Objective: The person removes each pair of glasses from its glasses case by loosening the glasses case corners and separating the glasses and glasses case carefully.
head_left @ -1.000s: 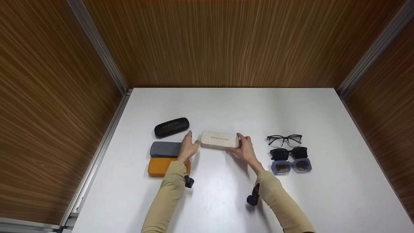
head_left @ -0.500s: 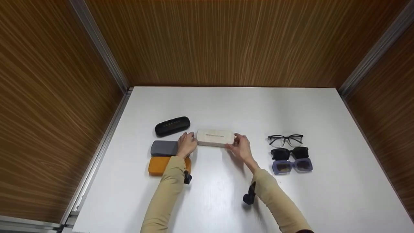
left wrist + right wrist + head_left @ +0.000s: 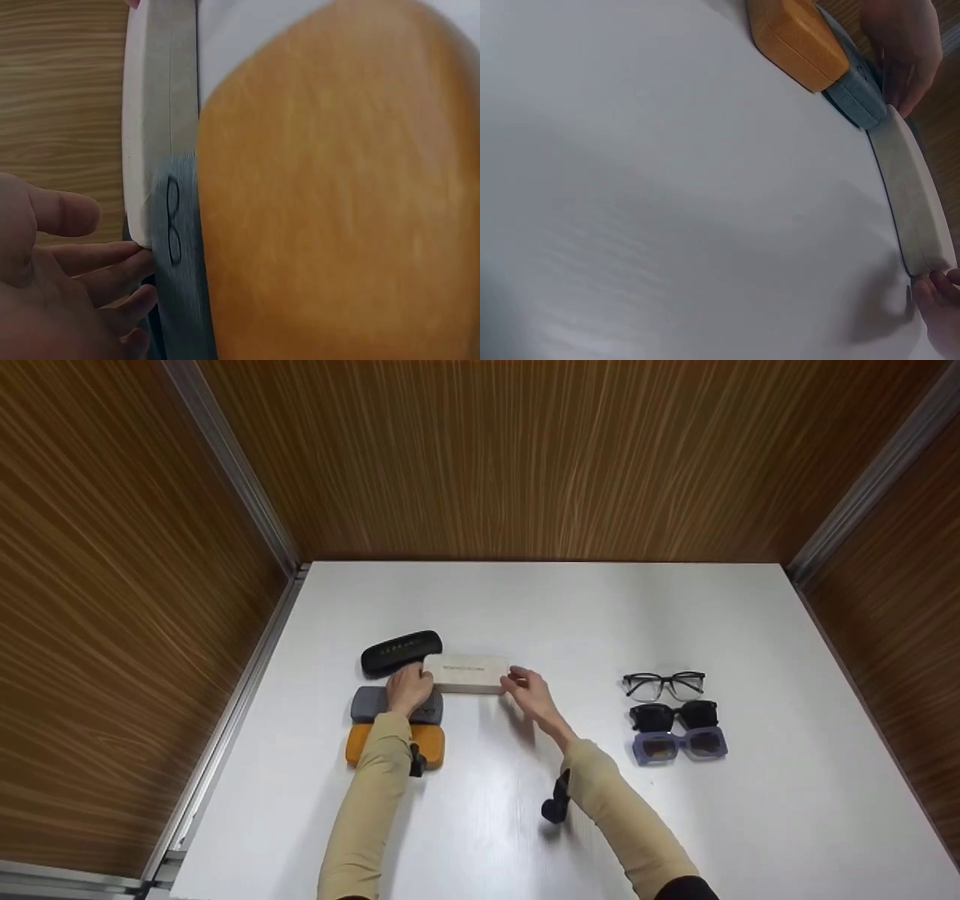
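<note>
A cream hard eyeglass case with small printed lettering lies across the middle of the table. At its right end my right hand grips the corner with thumb and fingertips. My left hand is over the grey eyeglass case, its fingertips at the cream case's left end. In the left wrist view those fingers are extended, and the thumb stands apart. Behind the left hand lies a black eyeglass case, slightly angled. An orange eyeglass case sits under the left wrist, in front of the grey one.
On the right of the white table are clear black-framed glasses, black sunglasses and purple-framed sunglasses, stacked front to back. Wood-grain panels surround the table at the back and sides.
The cream case has slid left and slightly back, now beside the grey and black cases. My right hand has travelled with it, and my left hand has shifted left over the grey case.
</note>
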### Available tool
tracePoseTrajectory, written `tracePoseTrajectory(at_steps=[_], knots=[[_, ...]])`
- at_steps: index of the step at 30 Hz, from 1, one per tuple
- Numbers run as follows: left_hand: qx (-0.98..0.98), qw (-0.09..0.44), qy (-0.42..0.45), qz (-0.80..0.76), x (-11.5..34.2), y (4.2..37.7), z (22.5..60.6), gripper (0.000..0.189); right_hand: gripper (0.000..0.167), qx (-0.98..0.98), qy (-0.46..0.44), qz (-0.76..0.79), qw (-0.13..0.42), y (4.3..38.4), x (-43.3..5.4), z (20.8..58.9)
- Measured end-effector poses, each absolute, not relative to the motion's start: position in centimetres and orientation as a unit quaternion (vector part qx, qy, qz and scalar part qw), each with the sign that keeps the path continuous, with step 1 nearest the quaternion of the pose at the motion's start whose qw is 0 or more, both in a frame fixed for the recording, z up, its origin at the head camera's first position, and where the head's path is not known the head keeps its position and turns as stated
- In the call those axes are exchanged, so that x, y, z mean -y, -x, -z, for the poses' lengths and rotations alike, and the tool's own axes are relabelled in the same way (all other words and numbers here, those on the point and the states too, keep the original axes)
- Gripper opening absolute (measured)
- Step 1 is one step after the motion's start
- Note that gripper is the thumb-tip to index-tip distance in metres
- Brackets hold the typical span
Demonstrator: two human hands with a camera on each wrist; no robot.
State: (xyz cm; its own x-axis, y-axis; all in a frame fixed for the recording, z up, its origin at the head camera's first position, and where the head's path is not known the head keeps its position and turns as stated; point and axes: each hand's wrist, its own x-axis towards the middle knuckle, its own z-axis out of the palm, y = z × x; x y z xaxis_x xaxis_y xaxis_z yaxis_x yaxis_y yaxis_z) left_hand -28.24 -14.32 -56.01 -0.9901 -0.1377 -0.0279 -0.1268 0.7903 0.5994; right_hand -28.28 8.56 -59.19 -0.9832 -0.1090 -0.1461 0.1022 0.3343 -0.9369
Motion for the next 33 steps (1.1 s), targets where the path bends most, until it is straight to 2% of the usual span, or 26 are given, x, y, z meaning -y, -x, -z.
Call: tracePoseTrajectory(at_steps=[14,28,33], knots=[[0.940,0.017,-0.152,0.306,18.5,28.0,55.9,0.029,0.062,-0.748,0.030,0.630,0.206,28.7,-4.4,58.7],[0.931,-0.057,-0.188,0.306,22.7,28.6,55.5,0.043,0.056,-0.717,0.097,0.643,0.252,28.5,-0.9,58.5],[0.917,-0.079,-0.206,0.332,23.8,29.1,55.4,0.058,0.054,-0.707,0.121,0.642,0.272,28.4,-0.4,58.9]])
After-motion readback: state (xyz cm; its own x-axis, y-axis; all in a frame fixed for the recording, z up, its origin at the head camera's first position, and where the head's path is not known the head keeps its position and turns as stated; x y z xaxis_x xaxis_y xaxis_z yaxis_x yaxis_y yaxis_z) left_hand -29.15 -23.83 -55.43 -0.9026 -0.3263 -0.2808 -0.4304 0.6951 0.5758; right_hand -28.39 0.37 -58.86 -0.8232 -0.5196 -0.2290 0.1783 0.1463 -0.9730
